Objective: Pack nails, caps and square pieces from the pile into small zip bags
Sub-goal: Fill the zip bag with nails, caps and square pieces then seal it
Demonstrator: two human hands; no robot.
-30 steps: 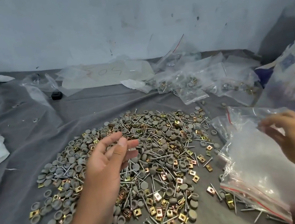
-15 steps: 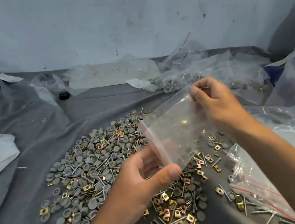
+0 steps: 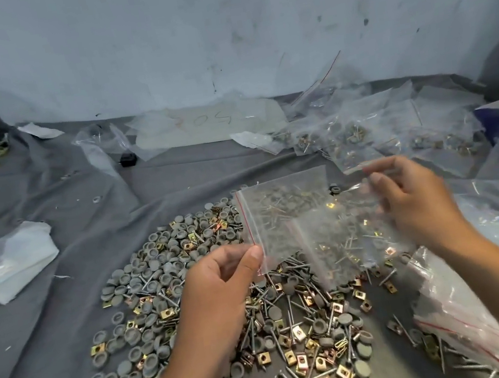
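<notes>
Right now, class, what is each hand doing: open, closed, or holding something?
Left hand: pinching the red-striped edge of an empty zip bag.
Right hand: fingers curled on a second clear bag.

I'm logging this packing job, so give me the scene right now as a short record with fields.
left hand: pinches the zip bag's red-lined edge
right hand: holds the bag's far side
zip bag: clear, held above the pile, looks empty
pile: nails, grey caps, brass square pieces on grey cloth
filled bags: behind, near wall

A grey cloth (image 3: 65,318) covers the surface, with a white rag (image 3: 19,260) and small black object (image 3: 128,159).
</notes>
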